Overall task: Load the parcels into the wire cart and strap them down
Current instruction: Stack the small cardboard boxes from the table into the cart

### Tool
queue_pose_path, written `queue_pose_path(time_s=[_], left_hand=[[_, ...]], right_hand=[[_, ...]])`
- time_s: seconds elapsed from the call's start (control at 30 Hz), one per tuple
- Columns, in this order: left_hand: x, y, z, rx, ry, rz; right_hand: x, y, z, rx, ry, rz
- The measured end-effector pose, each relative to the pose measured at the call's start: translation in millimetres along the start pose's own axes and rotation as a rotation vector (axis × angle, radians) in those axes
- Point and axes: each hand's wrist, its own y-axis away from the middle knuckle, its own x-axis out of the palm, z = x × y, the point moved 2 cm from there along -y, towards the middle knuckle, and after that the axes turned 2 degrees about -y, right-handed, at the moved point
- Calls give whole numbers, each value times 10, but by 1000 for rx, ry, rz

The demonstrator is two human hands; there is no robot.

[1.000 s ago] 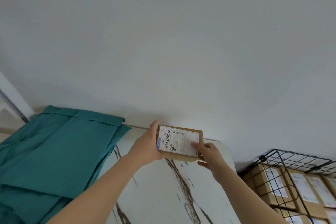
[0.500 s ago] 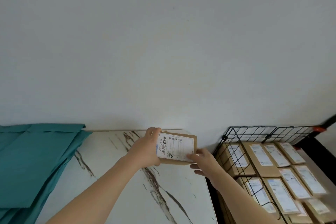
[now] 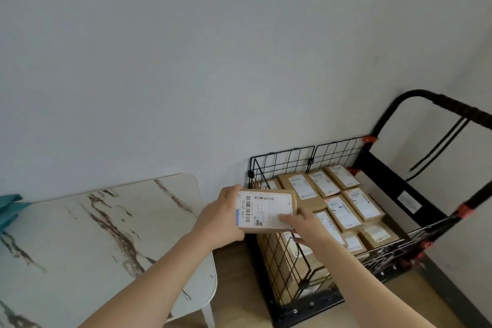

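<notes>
Left grip (image 3: 221, 217) is grasping the parcel (image 3: 266, 212) over the wire cart (image 3: 332, 152) rim, right grip (image 3: 306, 224) pinching its corner. I'm worrying a low pass is going to clip that rim and knock it loose.

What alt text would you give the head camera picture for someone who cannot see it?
A person's left hand and right hand hold a small labelled parcel at the left side of a black wire cart packed with rows of similar labelled boxes. A white marble-patterned table stands to the cart's left, against a plain wall.
</notes>
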Motion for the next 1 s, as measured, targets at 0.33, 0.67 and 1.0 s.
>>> queue_pose_path(time_s=[0.33, 0.67, 1.0], left_hand=[[738, -484, -1302, 8, 217, 141], [1236, -1551, -1847, -45, 393, 393], [2138, -2277, -2306, -201, 516, 657]], right_hand=[[-1418, -210, -403, -6, 2, -135], [-2193, -969, -498, 117, 45, -290], [-2959, -1675, -785, 347, 282, -264]])
